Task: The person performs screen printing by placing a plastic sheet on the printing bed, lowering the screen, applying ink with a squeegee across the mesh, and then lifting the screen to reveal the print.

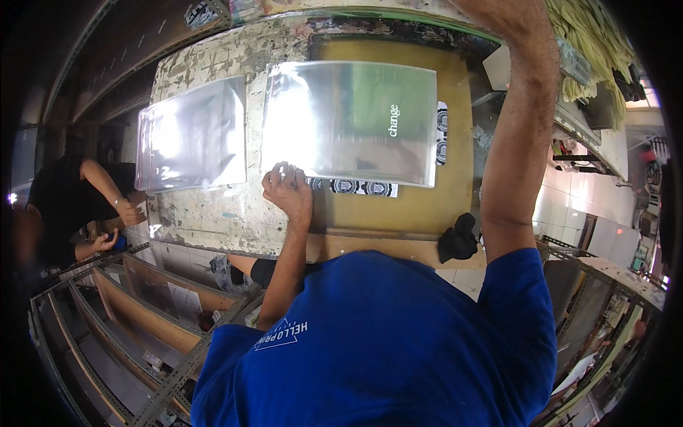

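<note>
Peeling painted worktable [213, 213]; left hand [288, 191] pinching clear bag [348, 121] edge; right hand unseen.

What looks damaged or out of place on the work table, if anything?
The table top looks damaged: its pale coating is cracked and flaking beside the left hand. The left clear bag stack lies slightly tilted against the straighter clear bag. A black cloth sits crumpled at the near edge.

**Colours on the bench**

Clear glossy plastic bag [348, 121] over green cloth. Left of that bag, a second clear bag [192, 135], silvery with glare. Black-and-white round-patterned strips [356, 187] beneath its lower edge. Bench [213, 213] cream, flaking; ochre board [427, 206] under the bag.
</note>
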A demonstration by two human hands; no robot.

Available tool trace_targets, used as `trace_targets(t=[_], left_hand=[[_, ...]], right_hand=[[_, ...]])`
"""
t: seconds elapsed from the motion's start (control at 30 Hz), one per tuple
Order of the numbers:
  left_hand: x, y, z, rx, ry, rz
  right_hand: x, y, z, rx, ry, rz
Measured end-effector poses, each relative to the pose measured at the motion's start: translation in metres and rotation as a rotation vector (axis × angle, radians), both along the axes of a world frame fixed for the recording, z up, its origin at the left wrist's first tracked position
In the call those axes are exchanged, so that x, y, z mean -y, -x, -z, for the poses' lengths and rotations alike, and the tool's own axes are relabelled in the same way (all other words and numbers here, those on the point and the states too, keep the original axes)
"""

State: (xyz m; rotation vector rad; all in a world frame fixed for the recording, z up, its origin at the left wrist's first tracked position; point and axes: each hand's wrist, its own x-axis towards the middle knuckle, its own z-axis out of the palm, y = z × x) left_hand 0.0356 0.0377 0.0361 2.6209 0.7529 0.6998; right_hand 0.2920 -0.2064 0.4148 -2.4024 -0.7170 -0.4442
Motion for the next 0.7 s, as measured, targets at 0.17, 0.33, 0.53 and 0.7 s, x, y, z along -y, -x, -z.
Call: trace_targets(t=[0.17, 0.33, 0.53, 0.7], left_hand=[[0.015, -0.021, -0.028, 0.244, 0.31, 0.021], [0.017, -0.043, -0.076, 0.369, 0.529, -0.005], [-0.008, -0.055, -0.12, 0.658, 0.803, -0.017], [-0.079, -0.03, -0.13, 0.743, 0.852, -0.189]], right_hand=[[0.002, -0.003, 0.001, -0.088, 0.027, 0.058], [0.003, -0.005, 0.004, 0.012, -0.013, -0.02], [0.004, -0.003, 0.004, -0.044, -0.033, -0.005], [0.005, 0.0, 0.005, 0.107, 0.013, -0.042]])
